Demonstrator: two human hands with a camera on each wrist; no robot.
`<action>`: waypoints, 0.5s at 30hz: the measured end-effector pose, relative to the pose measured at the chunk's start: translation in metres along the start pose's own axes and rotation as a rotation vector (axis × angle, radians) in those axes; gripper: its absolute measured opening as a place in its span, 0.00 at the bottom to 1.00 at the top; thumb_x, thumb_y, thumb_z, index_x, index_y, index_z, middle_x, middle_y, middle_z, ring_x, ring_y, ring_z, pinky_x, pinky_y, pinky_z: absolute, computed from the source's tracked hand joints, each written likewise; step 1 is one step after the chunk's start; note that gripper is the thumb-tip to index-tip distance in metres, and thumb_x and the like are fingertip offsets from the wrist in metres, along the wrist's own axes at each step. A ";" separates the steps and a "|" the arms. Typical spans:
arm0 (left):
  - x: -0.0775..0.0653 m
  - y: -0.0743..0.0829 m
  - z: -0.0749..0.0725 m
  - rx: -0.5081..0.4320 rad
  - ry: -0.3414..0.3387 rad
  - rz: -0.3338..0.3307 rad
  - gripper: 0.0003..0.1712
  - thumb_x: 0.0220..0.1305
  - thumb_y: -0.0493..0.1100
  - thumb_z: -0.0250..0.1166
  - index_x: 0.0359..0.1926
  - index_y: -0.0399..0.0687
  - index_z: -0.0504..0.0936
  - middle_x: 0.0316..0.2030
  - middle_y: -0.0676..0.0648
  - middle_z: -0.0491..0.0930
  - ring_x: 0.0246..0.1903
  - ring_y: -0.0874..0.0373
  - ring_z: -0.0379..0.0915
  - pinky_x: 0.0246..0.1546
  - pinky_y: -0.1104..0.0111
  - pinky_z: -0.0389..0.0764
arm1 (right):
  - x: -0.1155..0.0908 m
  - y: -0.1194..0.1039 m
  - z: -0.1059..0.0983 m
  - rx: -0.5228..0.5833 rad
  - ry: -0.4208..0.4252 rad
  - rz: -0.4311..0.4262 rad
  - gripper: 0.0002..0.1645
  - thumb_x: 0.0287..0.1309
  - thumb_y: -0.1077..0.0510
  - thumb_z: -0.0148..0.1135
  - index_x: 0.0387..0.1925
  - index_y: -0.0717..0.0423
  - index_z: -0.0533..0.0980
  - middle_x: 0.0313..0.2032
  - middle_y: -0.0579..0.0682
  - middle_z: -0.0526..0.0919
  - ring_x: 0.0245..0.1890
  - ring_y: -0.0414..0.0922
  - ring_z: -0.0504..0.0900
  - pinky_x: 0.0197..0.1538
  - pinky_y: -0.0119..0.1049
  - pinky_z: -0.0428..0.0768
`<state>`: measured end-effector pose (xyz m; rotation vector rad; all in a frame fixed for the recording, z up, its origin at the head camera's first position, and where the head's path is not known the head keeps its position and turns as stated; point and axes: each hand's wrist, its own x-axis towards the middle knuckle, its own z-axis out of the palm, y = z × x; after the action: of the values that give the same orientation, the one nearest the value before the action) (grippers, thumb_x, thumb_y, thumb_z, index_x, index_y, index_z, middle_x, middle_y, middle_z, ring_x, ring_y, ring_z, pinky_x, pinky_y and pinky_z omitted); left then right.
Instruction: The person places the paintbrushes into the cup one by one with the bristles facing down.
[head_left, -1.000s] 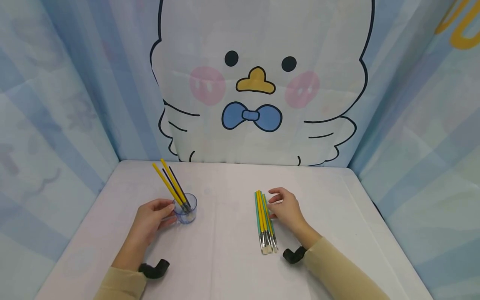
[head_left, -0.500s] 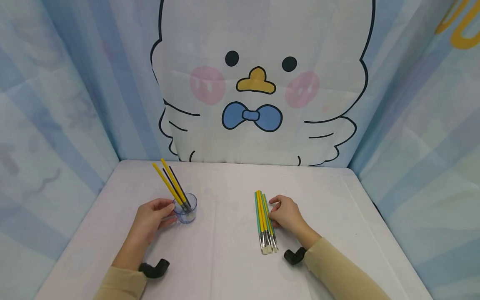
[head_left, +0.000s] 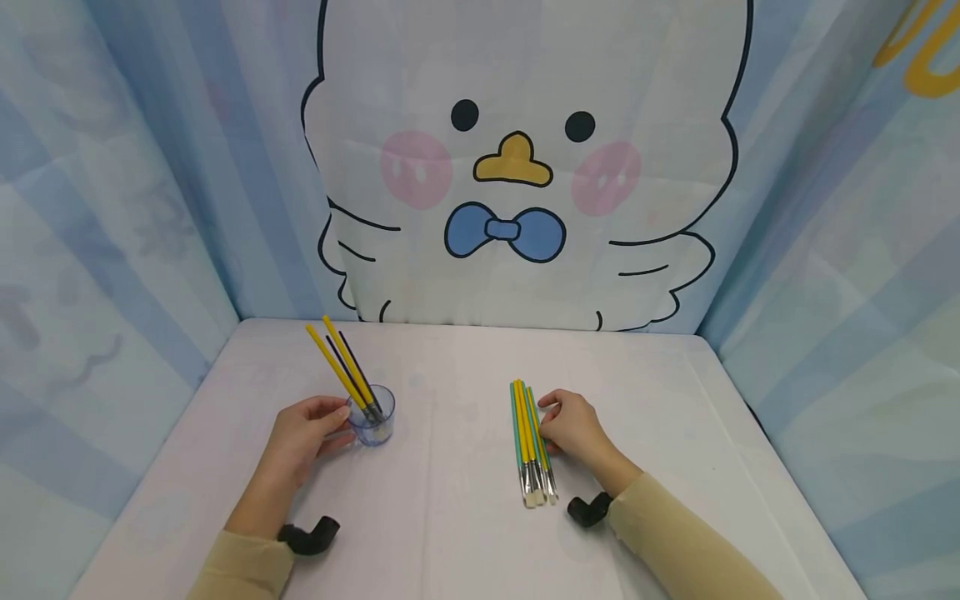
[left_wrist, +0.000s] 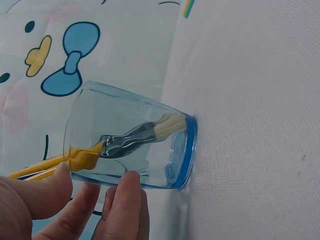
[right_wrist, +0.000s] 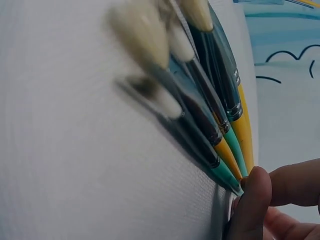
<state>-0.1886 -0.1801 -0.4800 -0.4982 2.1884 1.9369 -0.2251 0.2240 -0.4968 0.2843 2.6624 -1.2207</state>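
In the head view my left hand point(head_left: 300, 437) is at the left side of a clear plastic cup point(head_left: 383, 431). Its thumb and fingertips hold the cup's wall, near the rim and lower down. Several paintbrushes point(head_left: 335, 367) with yellow and dark handles lean left in the cup, bristles downward, as the left wrist view shows. Right of the middle, a row of paintbrushes point(head_left: 523, 433) with green and yellow handles lies flat, bristles towards me. My right hand point(head_left: 576, 432) pinches the rightmost green paintbrush point(right_wrist: 227, 176) between thumb and finger; the handle beyond the fingers is hidden in the right wrist view.
A pale cloth covers the table point(head_left: 457, 517). Behind it hangs a curtain point(head_left: 510, 292) printed with a cartoon bird, and striped blue curtains stand on both sides. A black curved piece sits at each wrist, the left one point(head_left: 311, 536) near the cuff.
My right hand has come slightly nearer to me, and its fingers have closed on the edge of the brush row. The left hand and the cup have stayed in place.
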 end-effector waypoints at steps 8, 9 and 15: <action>0.000 0.001 0.000 0.001 0.000 0.002 0.26 0.78 0.44 0.67 0.69 0.35 0.77 0.55 0.39 0.80 0.47 0.58 0.82 0.45 0.69 0.93 | 0.002 -0.002 0.003 -0.040 0.015 0.004 0.25 0.52 0.71 0.68 0.54 0.58 0.80 0.30 0.50 0.81 0.16 0.42 0.78 0.22 0.30 0.82; 0.000 0.001 0.000 0.003 0.001 0.003 0.26 0.78 0.44 0.67 0.69 0.35 0.77 0.55 0.39 0.80 0.47 0.58 0.82 0.45 0.70 0.93 | 0.002 -0.003 0.003 -0.048 0.018 0.006 0.25 0.52 0.71 0.68 0.53 0.58 0.80 0.29 0.50 0.82 0.15 0.41 0.78 0.22 0.30 0.81; -0.001 0.000 0.000 0.003 0.001 0.006 0.26 0.78 0.44 0.67 0.69 0.35 0.77 0.55 0.39 0.80 0.46 0.58 0.82 0.45 0.70 0.93 | 0.003 -0.008 0.004 -0.130 0.036 0.009 0.23 0.51 0.68 0.71 0.51 0.58 0.80 0.28 0.51 0.83 0.15 0.41 0.79 0.22 0.30 0.78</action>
<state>-0.1881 -0.1801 -0.4796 -0.4931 2.1964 1.9363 -0.2293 0.2160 -0.4946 0.3004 2.7526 -1.0432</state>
